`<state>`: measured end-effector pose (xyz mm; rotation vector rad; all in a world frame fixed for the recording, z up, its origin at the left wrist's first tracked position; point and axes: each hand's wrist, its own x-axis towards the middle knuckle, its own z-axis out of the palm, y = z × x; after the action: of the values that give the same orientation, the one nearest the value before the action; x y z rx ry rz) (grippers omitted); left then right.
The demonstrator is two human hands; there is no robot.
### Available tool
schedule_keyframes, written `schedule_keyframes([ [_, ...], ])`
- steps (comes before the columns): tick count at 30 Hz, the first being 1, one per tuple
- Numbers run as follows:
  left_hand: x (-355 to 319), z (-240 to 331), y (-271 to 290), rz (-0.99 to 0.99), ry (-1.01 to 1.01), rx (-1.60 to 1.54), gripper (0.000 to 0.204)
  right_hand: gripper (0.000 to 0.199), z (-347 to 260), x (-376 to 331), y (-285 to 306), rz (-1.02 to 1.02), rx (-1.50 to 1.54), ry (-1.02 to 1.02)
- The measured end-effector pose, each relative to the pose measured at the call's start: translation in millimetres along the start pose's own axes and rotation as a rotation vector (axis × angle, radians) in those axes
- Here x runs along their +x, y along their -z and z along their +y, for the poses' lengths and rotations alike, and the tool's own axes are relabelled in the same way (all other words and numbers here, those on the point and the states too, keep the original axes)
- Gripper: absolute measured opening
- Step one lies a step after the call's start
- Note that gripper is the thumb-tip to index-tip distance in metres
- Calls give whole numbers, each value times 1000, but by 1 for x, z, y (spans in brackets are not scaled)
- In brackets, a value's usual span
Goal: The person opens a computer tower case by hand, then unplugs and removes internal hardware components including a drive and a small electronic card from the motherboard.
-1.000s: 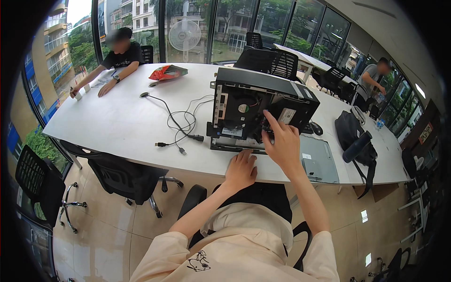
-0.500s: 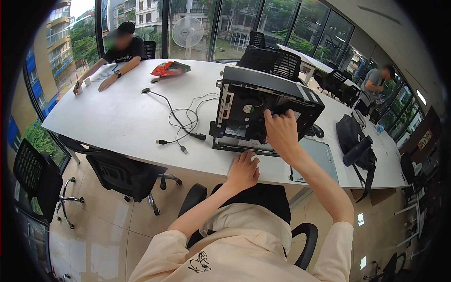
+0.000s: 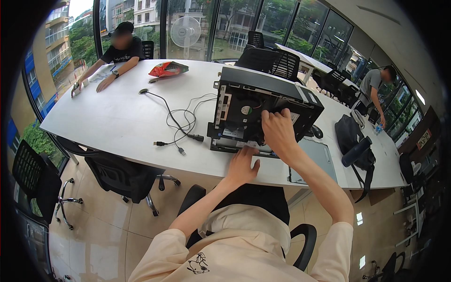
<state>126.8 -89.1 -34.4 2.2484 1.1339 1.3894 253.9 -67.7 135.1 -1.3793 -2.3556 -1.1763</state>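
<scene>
A black desktop computer case (image 3: 263,77) stands with its opened side toward me, a fan and a silver-and-black interior showing. My right hand (image 3: 280,134) reaches into the middle of the case, its fingers bent and closed on an inner part I cannot make out. At the case's lower edge, my left hand (image 3: 243,165) lies with its fingers stretched over the bottom rim and its thumb apart. Those fingertips are partly hidden in the case. A flat grey panel (image 3: 315,162) lies on the table right of my right forearm.
Black cables (image 3: 181,127) lie on the white table (image 3: 108,127) left of the case. Beyond them is a red packet (image 3: 167,69). To the right are a mouse (image 3: 317,131), a black bag (image 3: 348,136) and a dark bottle (image 3: 357,151). One person sits far left; another stands far right.
My left hand has moved up slightly, its fingers reaching farther over the case's bottom rim. My right hand stays inside the case, shifted a little. The person at far right now bends with an arm lowered.
</scene>
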Motion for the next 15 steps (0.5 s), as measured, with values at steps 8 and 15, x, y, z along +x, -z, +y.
schedule_keyframes([
  [8, 92, 47, 50, 225, -18, -93, 31, 5, 55, 19, 74, 393, 430, -94],
  [15, 139, 54, 55, 50, -19, 216, 24, 39, 146, 47, -2, -66, 865, -404],
])
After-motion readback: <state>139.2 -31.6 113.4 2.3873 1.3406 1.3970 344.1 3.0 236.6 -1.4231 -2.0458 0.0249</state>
